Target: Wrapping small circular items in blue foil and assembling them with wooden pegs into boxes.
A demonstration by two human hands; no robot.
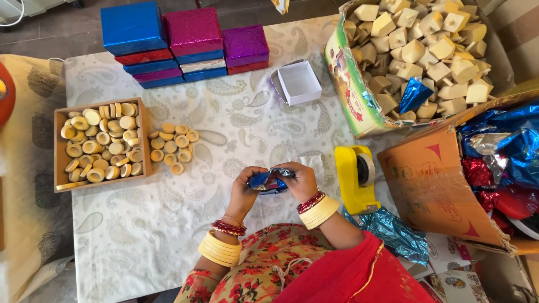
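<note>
**Both hands on foil-wrapped piece, table centre-front**

Left hand (245,188) and right hand (297,180) both grasp a small piece in blue foil (268,179), fingers pinching its folds, just above the table (236,129); yellow tape dispenser (355,175) just right of the right hand; bare cloth ahead and to the left; wooden tray of rings (101,144) near the left edge; open white box (299,82) well ahead; carton of wooden blocks (418,53) overhangs the far-right edge.

Foil-wrapped piece (268,179) half-hidden between hands (272,185)
</note>
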